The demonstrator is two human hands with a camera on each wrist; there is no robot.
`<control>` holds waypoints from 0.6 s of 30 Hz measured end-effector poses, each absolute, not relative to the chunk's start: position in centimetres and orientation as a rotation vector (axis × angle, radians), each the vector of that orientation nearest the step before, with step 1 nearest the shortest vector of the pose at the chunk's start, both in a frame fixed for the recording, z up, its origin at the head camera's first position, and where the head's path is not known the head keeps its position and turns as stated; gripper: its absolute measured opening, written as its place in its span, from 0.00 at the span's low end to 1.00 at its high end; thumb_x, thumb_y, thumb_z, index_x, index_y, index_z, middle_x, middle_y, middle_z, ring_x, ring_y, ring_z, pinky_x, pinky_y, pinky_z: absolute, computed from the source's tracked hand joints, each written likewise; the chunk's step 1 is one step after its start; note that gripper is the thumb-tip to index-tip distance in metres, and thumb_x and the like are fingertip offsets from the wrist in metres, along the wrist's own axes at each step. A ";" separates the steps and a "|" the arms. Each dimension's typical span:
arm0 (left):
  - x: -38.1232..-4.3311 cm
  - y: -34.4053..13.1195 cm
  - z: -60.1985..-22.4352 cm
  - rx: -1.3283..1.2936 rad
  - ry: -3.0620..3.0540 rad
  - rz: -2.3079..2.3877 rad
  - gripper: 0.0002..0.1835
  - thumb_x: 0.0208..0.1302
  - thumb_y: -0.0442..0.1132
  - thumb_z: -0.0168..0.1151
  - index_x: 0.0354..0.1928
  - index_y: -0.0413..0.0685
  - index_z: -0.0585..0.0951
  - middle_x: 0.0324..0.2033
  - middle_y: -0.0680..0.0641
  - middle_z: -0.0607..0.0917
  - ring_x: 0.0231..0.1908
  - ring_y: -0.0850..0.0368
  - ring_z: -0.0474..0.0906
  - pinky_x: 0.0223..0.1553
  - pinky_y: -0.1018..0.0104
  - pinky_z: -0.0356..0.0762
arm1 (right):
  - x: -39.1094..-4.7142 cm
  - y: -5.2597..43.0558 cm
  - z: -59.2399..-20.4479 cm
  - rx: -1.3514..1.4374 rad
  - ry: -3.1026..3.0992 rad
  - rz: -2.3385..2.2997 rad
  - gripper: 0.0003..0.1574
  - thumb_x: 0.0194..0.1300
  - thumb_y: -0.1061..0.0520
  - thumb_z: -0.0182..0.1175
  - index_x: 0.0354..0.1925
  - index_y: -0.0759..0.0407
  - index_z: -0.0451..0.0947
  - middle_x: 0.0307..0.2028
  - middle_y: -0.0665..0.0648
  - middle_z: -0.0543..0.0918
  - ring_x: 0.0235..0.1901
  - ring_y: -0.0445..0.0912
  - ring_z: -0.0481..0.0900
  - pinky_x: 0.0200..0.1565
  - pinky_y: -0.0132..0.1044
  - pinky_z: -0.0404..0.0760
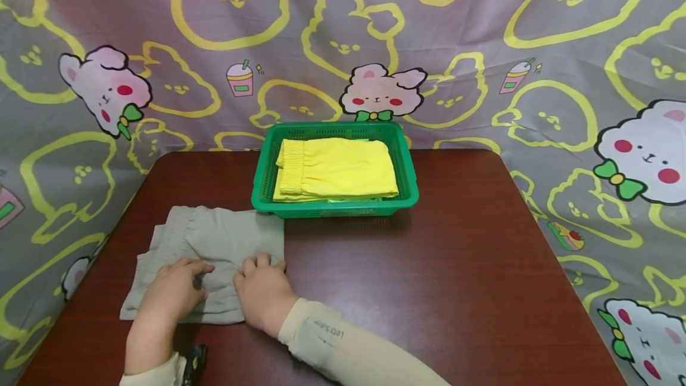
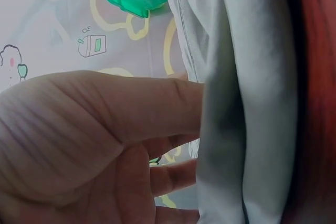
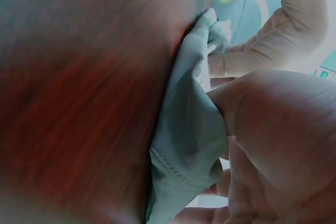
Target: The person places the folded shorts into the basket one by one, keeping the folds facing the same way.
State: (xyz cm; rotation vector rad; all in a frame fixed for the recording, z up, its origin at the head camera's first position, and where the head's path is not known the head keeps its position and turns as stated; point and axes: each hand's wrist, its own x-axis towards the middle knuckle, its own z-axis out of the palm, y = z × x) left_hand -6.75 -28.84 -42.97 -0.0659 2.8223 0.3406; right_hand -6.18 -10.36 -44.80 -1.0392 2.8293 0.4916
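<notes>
Folded grey shorts [image 1: 225,231] with a gathered waistband lie flat at the left of the table, layered edges showing on their left side. My left hand [image 1: 177,290] rests on their near-left part, thumb and fingers spread apart; in the left wrist view the straight thumb [image 2: 157,106] presses against the cloth. At the near-right edge, my right hand [image 1: 265,290] pinches the fabric. The right wrist view shows a stitched hem [image 3: 178,169] and cloth bulging up between the thumb and fingers of this hand.
Behind the shorts stands a green plastic basket [image 1: 343,210] with folded yellow shorts [image 1: 343,165] inside and some light green cloth beneath them. The brown wooden table [image 1: 455,267] runs back to a cartoon-patterned curtain [image 1: 461,16], which also hangs along both sides.
</notes>
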 end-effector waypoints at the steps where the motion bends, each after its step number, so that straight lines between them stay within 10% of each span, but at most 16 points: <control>1: -6.7 -28.8 -43.0 -0.064 2.825 0.340 0.26 0.56 0.35 0.74 0.59 0.42 0.83 0.61 0.30 0.76 0.57 0.22 0.68 0.57 0.29 0.69 | -6.1 -10.3 -44.8 -1.040 2.828 0.492 0.31 0.75 0.37 0.53 0.72 0.35 0.68 0.67 0.51 0.69 0.66 0.52 0.67 0.53 0.51 0.83; 18: -6.1 -28.1 -43.1 0.012 2.867 0.315 0.25 0.52 0.34 0.78 0.55 0.42 0.85 0.58 0.31 0.79 0.54 0.23 0.72 0.55 0.31 0.72 | -5.1 -10.1 -44.7 -1.021 2.816 0.487 0.28 0.73 0.37 0.55 0.68 0.37 0.71 0.64 0.53 0.71 0.64 0.55 0.69 0.46 0.54 0.84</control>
